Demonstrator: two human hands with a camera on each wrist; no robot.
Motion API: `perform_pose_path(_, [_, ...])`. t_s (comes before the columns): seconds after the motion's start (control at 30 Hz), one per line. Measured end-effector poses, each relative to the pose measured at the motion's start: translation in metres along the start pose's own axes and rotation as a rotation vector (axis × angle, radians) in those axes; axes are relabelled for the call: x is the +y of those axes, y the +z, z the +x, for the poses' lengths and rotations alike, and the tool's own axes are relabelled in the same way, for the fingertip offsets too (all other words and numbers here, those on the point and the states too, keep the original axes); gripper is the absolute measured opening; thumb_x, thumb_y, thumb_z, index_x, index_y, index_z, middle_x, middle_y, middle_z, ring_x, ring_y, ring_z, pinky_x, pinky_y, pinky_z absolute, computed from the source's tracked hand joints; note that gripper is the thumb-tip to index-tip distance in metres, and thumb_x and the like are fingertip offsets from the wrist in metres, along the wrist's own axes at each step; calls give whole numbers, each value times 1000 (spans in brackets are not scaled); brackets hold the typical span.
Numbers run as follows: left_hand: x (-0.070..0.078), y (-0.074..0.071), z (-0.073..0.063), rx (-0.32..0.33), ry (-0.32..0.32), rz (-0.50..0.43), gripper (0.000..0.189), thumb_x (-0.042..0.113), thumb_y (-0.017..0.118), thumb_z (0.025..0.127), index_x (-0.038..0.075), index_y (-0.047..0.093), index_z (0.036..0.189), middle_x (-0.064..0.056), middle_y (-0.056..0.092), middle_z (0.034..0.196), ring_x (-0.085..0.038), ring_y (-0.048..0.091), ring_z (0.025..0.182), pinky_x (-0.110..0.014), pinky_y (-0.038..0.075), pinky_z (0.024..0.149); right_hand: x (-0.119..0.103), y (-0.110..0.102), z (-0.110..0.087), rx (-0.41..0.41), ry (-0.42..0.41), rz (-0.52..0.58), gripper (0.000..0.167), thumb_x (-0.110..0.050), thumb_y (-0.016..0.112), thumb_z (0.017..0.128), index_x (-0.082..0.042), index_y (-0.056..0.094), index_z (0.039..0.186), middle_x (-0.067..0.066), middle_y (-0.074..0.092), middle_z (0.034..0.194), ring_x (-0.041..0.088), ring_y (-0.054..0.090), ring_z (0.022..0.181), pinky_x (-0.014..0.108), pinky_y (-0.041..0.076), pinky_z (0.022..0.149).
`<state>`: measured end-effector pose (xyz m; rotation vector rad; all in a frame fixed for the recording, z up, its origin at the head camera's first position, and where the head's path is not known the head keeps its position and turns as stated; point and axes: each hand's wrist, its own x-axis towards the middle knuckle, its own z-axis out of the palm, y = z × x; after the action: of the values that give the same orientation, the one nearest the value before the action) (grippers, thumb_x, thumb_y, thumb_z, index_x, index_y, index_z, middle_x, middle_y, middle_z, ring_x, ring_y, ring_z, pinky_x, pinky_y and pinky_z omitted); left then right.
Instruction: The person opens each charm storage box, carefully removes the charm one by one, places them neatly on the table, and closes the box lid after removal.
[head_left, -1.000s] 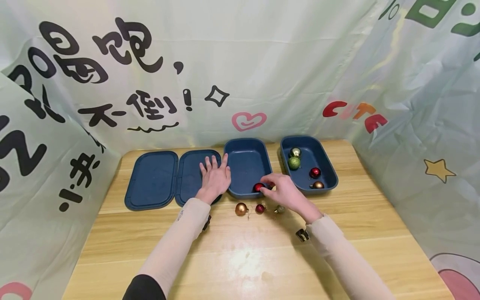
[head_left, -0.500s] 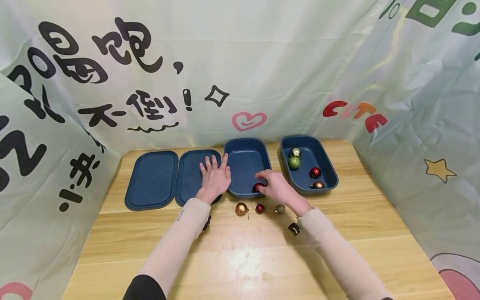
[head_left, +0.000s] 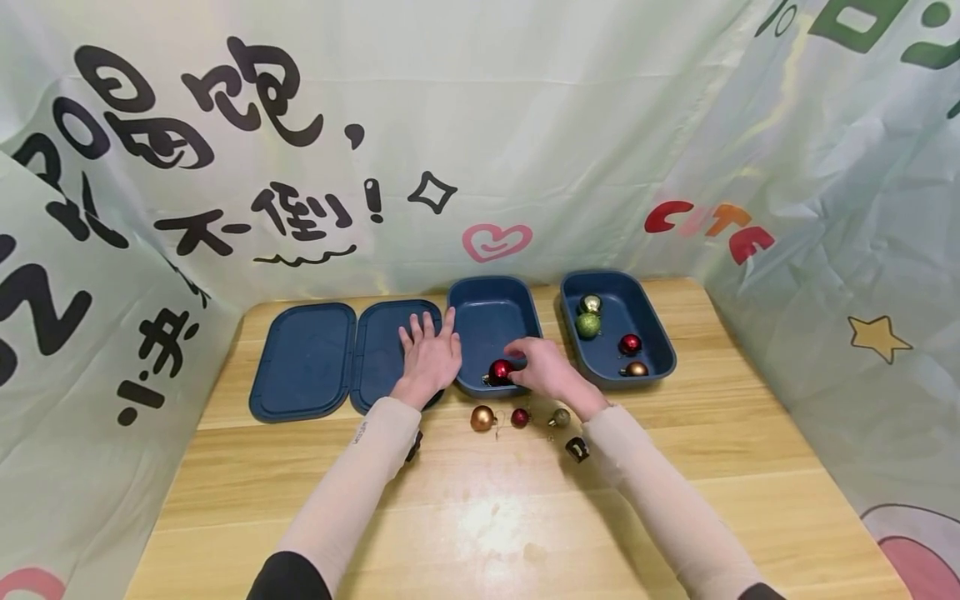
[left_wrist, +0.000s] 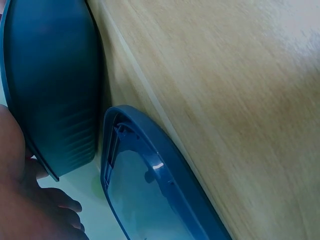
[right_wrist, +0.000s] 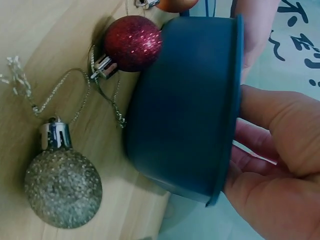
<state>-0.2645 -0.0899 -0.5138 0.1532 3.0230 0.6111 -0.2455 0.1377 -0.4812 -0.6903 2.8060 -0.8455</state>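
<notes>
In the head view my left hand [head_left: 431, 358] lies with fingers spread over a dark blue lid [head_left: 382, 333], its thumb side against the rim of the middle blue box [head_left: 487, 321]. My right hand [head_left: 551, 371] reaches over that box's near right corner. Its thumb and index finger stand apart, close beside a shiny red Christmas bauble [head_left: 501, 371] inside the box; whether they touch it is unclear. The right wrist view shows the fingers over the rim, with the bauble hidden by the box wall [right_wrist: 190, 100].
A second blue box [head_left: 618, 321] at right holds green, gold-toned, red and copper baubles. Before the middle box lie a copper bauble [head_left: 482, 418], a glittery red bauble [right_wrist: 133, 44] and a glittery silver-gold bauble [right_wrist: 63, 187]. Another blue lid [head_left: 303, 360] lies far left.
My right hand has moved left over the middle box. The red bauble has shifted slightly left and shows more fully beside the fingers. My left hand has stayed put.
</notes>
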Motion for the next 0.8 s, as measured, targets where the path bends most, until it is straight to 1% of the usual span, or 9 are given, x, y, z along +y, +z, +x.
perform_pose_path(0.23, [0, 1, 1, 2, 1, -4, 58, 35, 28, 116, 24, 17, 172, -31, 16, 172, -53, 4, 162, -71, 2, 128, 2, 8, 10, -3, -34, -57, 35, -10, 84, 87, 2, 75, 119, 17, 78, 115, 32, 74, 108, 46, 60, 96])
perform_pose_path(0.47, [0, 1, 1, 1, -1, -16, 58, 35, 28, 116, 24, 17, 172, -32, 16, 172, -54, 4, 161, -71, 1, 128, 1, 12, 17, -23, -30, -18, 37, -11, 86, 87, 3, 74, 120, 16, 79, 106, 27, 76, 98, 42, 61, 90])
perform_pose_path(0.57, [0, 1, 1, 0, -1, -19, 58, 35, 29, 116, 24, 17, 172, -32, 16, 173, -54, 3, 161, -71, 1, 128, 2, 14, 20, -34, -25, -13, 40, -12, 86, 87, 3, 74, 123, 16, 79, 107, 27, 76, 98, 41, 61, 91])
perform_pose_path(0.8, [0, 2, 1, 7, -4, -19, 58, 35, 29, 116, 24, 18, 172, -31, 16, 173, -53, 2, 162, -70, 0, 128, 4, 17, 25, -58, -22, -45, 49, -16, 88, 86, 3, 71, 129, 17, 79, 111, 28, 76, 101, 43, 61, 93])
